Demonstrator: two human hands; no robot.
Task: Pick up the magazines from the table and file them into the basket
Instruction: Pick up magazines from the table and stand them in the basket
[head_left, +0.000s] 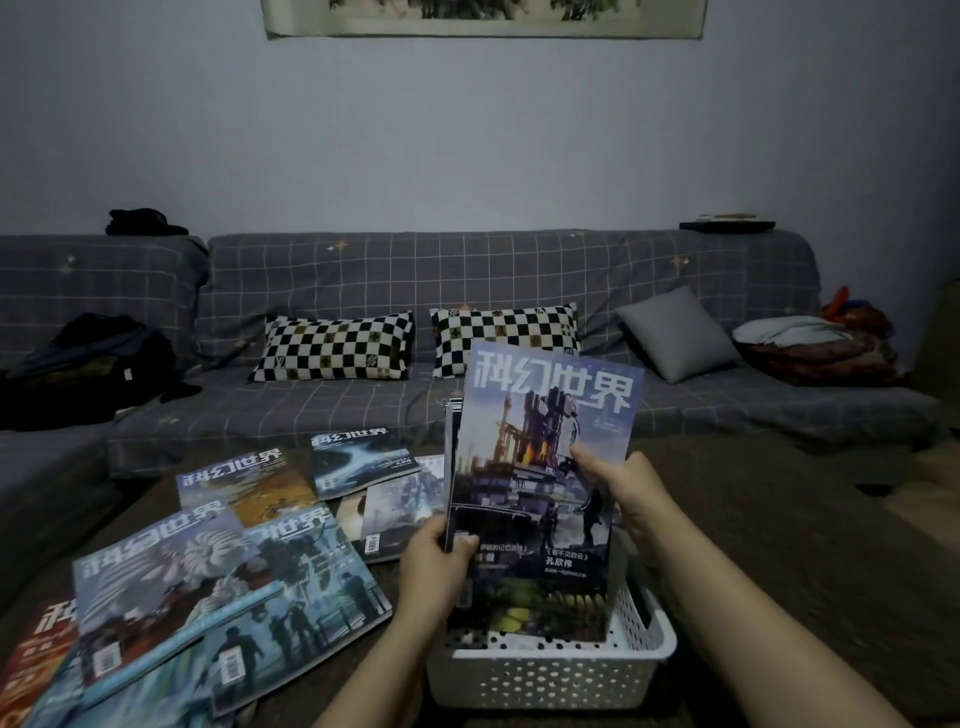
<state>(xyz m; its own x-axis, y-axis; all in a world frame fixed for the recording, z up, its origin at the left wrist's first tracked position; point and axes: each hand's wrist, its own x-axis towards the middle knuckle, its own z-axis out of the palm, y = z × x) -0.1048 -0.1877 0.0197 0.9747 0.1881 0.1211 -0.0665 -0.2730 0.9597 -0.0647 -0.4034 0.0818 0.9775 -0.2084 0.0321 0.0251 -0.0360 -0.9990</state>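
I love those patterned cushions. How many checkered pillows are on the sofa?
2. One checkered pillow leans on the sofa backrest near its middle; the other sits just to its right, its lower part hidden behind the held magazine.

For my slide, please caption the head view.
Both hands lower magazines upright into a white basket.
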